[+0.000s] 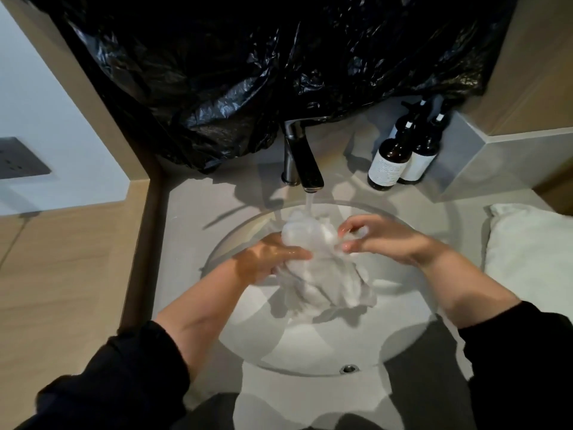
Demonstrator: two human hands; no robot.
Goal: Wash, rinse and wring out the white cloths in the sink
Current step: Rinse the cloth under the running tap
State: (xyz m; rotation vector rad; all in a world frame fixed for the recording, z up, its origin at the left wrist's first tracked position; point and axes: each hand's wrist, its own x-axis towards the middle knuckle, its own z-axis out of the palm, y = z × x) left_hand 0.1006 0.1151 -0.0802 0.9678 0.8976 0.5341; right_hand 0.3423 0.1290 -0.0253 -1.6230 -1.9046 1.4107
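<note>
A: Step in hand?
B: Rinsing, by my reading. The white cloth (pixel 322 268) is bunched over the sink (pixel 310 346), its top under the stream (pixel 309 203) from the tap (pixel 305 162). The lower folds hang toward the basin floor; I cannot tell if they touch it.

A: Hands?
B: The left hand (pixel 266 259) grips the bunch at mid-left, fingers wrapped round a fold. The right hand (pixel 387 240) pinches the upper right edge between thumb and fingertips.

A: Next move?
B: Judgement: turn the bunch so other folds meet the stream. Wringing then needs full grips at opposite ends, and the right pinch looks too light for twisting.

A: Edges, room?
B: The spout sits just above the cloth, so there is little room to lift. The basin is open toward the person. The brown bottles (pixel 390 162) stand back right, well apart from the hands. The folded towel (pixel 533 259) lies on the counter near the right forearm, where splashes may reach it.
</note>
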